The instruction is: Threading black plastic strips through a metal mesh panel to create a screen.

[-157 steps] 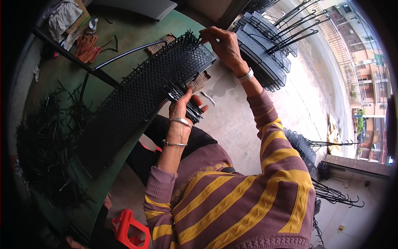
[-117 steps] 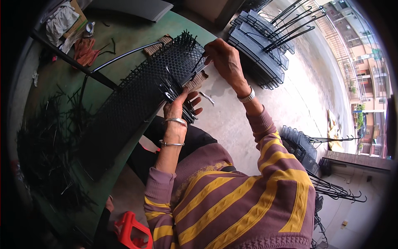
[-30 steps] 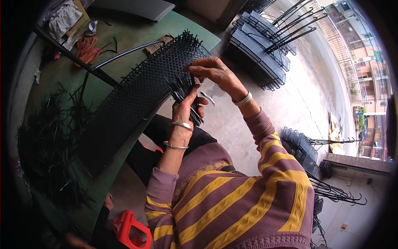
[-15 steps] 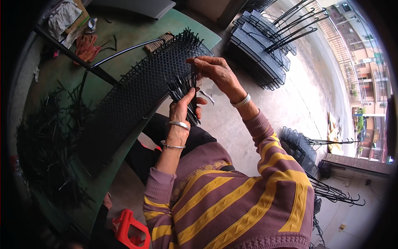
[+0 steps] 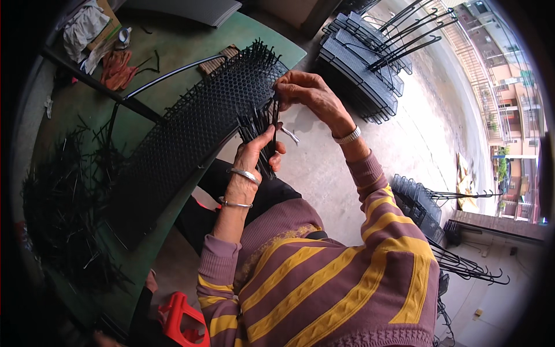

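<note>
My left hand (image 5: 254, 155) is closed round a bundle of thin black strips (image 5: 253, 124), their ends fanning out above the thumb. Right beside the bundle lies the near right edge of a long black mesh panel (image 5: 199, 115) with honeycomb holes. At that edge the fingertips of my right hand (image 5: 315, 99) are pinched together; what they grip is hidden behind the fingers. Many black strip ends stick up along the panel's far edge and its far right end. The panel rests tilted on a green table (image 5: 260, 36).
A heap of loose black strips (image 5: 63, 214) covers the table's left side. A bent black metal rod (image 5: 173, 72) rises behind the panel, near an orange-brown cloth (image 5: 117, 69). Stacked mesh racks with hooks (image 5: 361, 63) stand on the floor at right. A red plastic stool (image 5: 182, 321) is below.
My right hand has moved slightly right and down, its fingers now bent more tightly at the panel's edge. The left hand keeps the bundle and has barely shifted.
</note>
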### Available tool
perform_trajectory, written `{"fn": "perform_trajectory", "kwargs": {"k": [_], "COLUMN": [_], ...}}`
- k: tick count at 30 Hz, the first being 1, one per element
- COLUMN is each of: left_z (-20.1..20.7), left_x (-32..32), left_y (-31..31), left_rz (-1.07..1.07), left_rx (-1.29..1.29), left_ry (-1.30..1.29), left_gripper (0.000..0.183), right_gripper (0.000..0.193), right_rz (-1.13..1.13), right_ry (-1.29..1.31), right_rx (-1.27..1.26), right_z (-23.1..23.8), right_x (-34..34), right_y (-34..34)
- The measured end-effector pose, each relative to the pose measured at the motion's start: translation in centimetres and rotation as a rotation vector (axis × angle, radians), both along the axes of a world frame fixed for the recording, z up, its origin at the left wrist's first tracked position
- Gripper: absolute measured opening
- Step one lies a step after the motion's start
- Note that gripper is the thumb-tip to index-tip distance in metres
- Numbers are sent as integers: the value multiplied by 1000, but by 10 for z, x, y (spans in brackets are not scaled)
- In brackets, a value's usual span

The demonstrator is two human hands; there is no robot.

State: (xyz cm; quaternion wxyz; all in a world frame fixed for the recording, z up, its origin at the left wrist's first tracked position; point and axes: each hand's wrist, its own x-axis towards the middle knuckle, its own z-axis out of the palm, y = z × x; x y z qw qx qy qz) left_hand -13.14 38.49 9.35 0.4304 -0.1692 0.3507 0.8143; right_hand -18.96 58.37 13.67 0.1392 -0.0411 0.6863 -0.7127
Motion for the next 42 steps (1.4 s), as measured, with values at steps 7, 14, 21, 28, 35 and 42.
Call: {"fn": "perform_trajectory", "kwargs": {"k": [7, 14, 21, 28, 35, 42], "left_z": [-12, -26, -23, -12, -19, -13], "left_x": [-11, -11, -8, -8, -6, -4], "left_y": [6, 9, 13, 11, 12, 12], "left_rz": [212, 265, 280, 239, 261, 323], "left_rx": [-3, 13, -37, 13, 41, -50], "left_ry": [-61, -117, -100, -91, -122, -62], "left_gripper": [27, 22, 18, 18, 15, 17], "right_gripper": [10, 6, 9, 5, 11, 7], "right_rz": [-282, -477, -436, -399, -267, -394], "right_ry": [499, 739, 794, 831, 732, 890], "right_rx": [154, 352, 538, 600, 530, 867], "right_z": [2, -15, -14, -6, -10, -21], "right_x": [-22, -54, -58, -59, -68, -72], "right_y": [-1, -2, 0, 0, 2, -3]}}
